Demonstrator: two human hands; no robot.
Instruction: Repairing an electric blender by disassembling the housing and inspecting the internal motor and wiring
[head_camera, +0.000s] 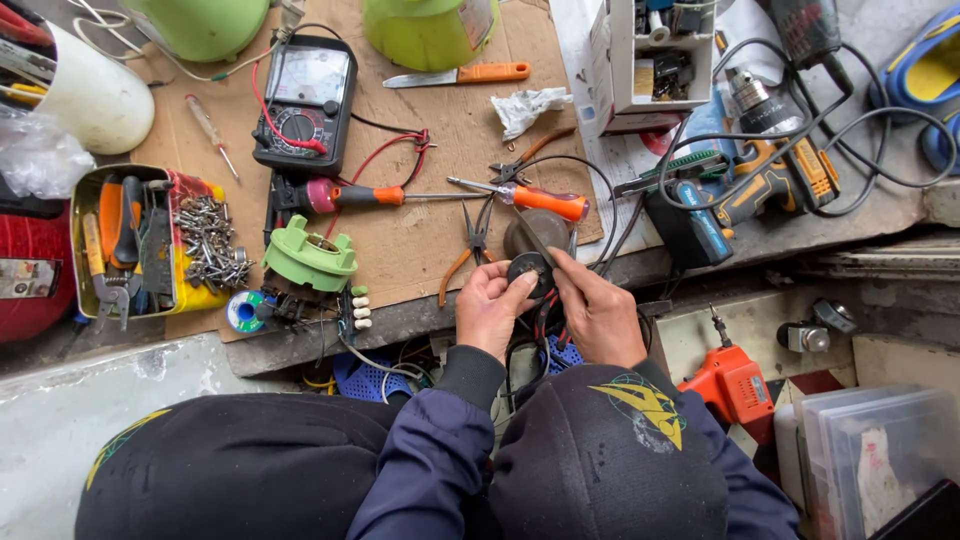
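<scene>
head view looked down on a sheet of brown cardboard spread over the bench, and every place below is given from it. just off its near edge, both hands met over a small black round part. the left hand curled under and beside the part, thumb laid against its left rim, fingers bent close together behind it. the right hand came from the other side, thumb and forefinger drawn together and pinching at the top right of the part, so the piece sat between the two thumbs, touching both hands. red and black wires hung from beneath it between the palms. on the cardboard near that edge lay an orange-handled screwdriver and pliers; a green motor housing stood at its near left corner; a black multimeter rested toward its far left. left of the cardboard sat a yellow tin of screws; right of it, a cordless drill.
</scene>
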